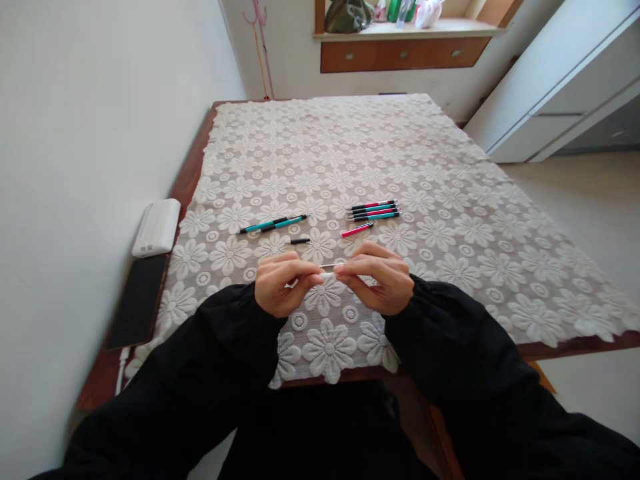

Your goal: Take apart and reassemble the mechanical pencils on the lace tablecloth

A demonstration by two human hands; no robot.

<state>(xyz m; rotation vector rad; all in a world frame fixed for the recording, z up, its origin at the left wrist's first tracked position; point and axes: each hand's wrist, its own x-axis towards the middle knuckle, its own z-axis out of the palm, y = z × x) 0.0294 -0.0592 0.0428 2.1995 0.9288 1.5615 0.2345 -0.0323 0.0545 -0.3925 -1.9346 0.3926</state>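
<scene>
Both hands met at lower centre of the frame, just above the near table edge. Left hand (281, 285) and right hand (380, 279) each pinched one end of a thin pale refill (329, 267), held level between them, fingers closed on it. A small black cap (300, 241) lay on the cloth (450, 200) just above the hands. Left of centre, two teal pens (273, 224) lay side by side, tilted. Right of centre sat a tight stack of four pens (373, 210), pink and teal, with a pink barrel (357, 230) just below it, apart from the stack. Black sleeves covered both arms. At the left edge of the table (193, 167), off the cloth, a white box (157, 227) sat above a black slab (137, 300). A wooden shelf (405, 50) ran along the top of the frame.
</scene>
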